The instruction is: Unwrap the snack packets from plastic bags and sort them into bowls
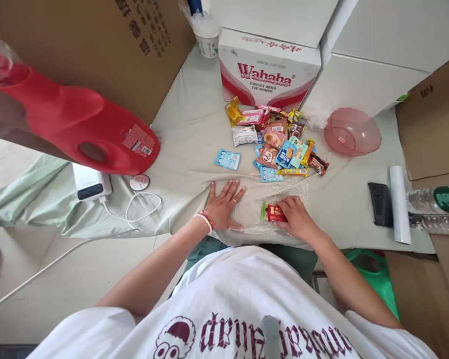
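My left hand (222,207) lies flat on the cloth-covered table (187,149), fingers spread, with a white beaded bracelet at the wrist. My right hand (295,217) has its fingers closed on the right end of a red snack packet (275,213). A green packet (264,211) peeks out at the left of the red one. Both lie on a clear plastic bag (260,228) near the table's front edge. Beyond the hands sits a pile of wrapped snacks (275,139) in many colours. One light-blue packet (227,159) lies apart, ahead of my left hand.
Behind the pile stands a Wahaha carton (267,70). To its right is a pink translucent bowl (352,132). A large red jug (82,124), a white power bank (92,182) and a cable are on the left. A black object (380,204), a white roll (399,204) and bottles lie at right.
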Tool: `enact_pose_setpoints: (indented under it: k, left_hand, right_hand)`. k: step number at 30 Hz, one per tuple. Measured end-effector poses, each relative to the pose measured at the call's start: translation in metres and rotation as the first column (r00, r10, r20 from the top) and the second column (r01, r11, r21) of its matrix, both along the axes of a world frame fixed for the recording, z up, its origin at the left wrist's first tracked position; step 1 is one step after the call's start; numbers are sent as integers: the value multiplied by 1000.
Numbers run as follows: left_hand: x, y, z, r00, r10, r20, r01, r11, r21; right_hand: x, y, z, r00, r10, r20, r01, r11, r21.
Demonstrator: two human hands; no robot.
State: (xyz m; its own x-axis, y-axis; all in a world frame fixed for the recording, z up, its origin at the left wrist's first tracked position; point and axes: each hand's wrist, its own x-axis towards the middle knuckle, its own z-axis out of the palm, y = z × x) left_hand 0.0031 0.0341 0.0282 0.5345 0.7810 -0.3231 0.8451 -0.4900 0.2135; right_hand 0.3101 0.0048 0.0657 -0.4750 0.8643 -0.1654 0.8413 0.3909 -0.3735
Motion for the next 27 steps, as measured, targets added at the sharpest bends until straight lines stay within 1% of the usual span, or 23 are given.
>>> enact_pose_setpoints:
  k: [2, 4, 7, 9, 11, 13, 15, 17, 19, 20, 22, 24, 25, 27]
  left_hand:
    - [-1, 0, -1, 1000, 5, 20, -5, 1000, 13]
    - [-1, -1, -2, 999, 6, 33, -7, 1000, 15]
    - [-1, -1, 0, 999, 7, 42, -8, 1000, 4]
    - [0, -1, 2, 999, 10, 39, -9, 1000, -6]
    - [1, 0, 4, 999, 16, 34, -15, 1000, -19]
    - [0, 0, 6, 999, 26, 43, -24, 999, -32]
    - [-4, 0, 7, 996, 41, 85, -38, 998, -42]
    - [-11, -1, 8, 986, 64, 154, -60, 998, -30]
    - [-21, -6, 9, 970, 85, 229, -93, 995, 24]
    - [-26, -9, 9, 961, 81, 265, -101, 993, 61]
    - [-35, -17, 10, 944, 26, 330, -69, 990, 120]
    - [-41, -24, 10, 923, -60, 379, 12, 992, 126]
    - [-43, -28, 9, 913, -91, 397, 51, 993, 109]
    - [-43, -34, 8, 904, -113, 413, 94, 993, 67]
  right_hand:
    - [10, 4, 5, 997, -54, -57, 56, 998, 28]
    - [13, 11, 12, 991, -90, -96, 97, 992, 76]
    - [-1, 23, 17, 992, -71, -103, 84, 988, 127]
    - [-18, 29, 13, 997, -32, -70, 40, 992, 119]
    - [-32, 31, 5, 1000, -4, -10, 4, 997, 80]
    - [-39, 30, -1, 1000, 9, 18, -10, 999, 47]
    - [-34, 24, -1, 999, 8, -34, -6, 998, 62]
    - [-21, 13, 7, 989, 14, -146, 2, 994, 109]
    - [-4, -5, 15, 970, 42, -239, -11, 992, 129]
    - [3, -15, 17, 964, 60, -257, -27, 991, 132]
    - [15, -35, 15, 972, 79, -221, -50, 990, 132]
    - [20, -50, 5, 989, 60, -132, -44, 992, 122]
    - [21, -54, 0, 994, 49, -95, -39, 993, 109]
    - [22, -53, -7, 996, 60, -64, -55, 996, 72]
